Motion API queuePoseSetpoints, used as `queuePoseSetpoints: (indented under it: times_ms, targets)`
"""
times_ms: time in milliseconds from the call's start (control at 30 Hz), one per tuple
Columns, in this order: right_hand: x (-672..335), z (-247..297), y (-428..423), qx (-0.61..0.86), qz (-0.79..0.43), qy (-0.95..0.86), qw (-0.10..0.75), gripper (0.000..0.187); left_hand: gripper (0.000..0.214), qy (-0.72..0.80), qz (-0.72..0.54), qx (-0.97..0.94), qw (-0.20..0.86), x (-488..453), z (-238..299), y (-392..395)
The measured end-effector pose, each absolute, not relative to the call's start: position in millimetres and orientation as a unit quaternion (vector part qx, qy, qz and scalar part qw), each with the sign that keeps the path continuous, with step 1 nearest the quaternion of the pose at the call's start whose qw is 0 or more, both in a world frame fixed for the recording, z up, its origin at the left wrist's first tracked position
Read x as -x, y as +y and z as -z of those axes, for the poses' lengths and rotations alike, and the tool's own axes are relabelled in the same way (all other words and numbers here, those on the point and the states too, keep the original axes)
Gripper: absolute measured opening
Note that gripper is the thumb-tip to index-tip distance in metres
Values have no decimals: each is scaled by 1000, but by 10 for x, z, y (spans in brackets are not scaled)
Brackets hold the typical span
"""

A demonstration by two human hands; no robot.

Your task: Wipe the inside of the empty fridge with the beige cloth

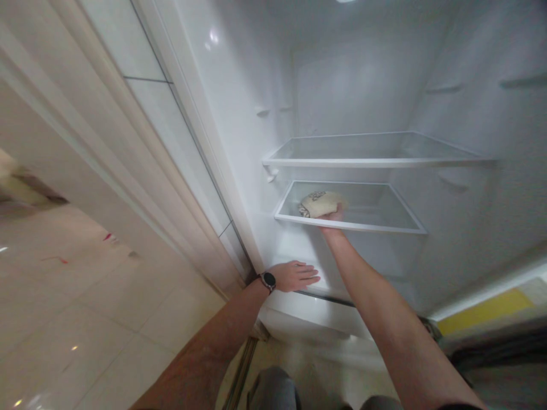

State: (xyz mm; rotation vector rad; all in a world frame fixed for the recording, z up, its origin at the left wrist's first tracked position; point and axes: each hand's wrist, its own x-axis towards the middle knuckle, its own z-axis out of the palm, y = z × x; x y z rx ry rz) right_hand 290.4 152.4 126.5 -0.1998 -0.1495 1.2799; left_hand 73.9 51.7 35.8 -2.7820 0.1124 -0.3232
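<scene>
I look into an open white fridge. My right hand (332, 216) reaches onto the lower glass shelf (384, 226) and presses a beige cloth (318, 203) against it, fingers closed over the cloth. My left hand (294, 275) lies flat with fingers stretched out on the white ledge (316, 302) below that shelf, holding nothing. A dark watch (268, 279) sits on my left wrist.
An upper glass shelf (376, 160) spans the fridge above. White cabinet panels (141, 142) stand to the left. Glossy light floor tiles (77, 319) spread at the lower left. A yellow strip (482, 310) shows at the lower right. My knees are at the bottom edge.
</scene>
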Motion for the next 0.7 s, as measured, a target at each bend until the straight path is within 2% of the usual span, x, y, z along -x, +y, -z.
queuePoseSetpoints:
  times_ms: [200,333,533,700]
  targets:
    - [-3913,-1333,1003,116,-468,-54,874,49,45,35,139,975,168,-755,-324,522]
    - [-4110,-1382,655,124,-422,-48,897,53,45,33,148,974,170,-763,-301,526]
    - [-3381,-1297,686,135,-480,-70,864,41,44,23,144,974,171,-776,-286,522]
    - [-2459,-1302,916,120,-578,-81,803,43,43,37,141,976,159,-792,-342,510]
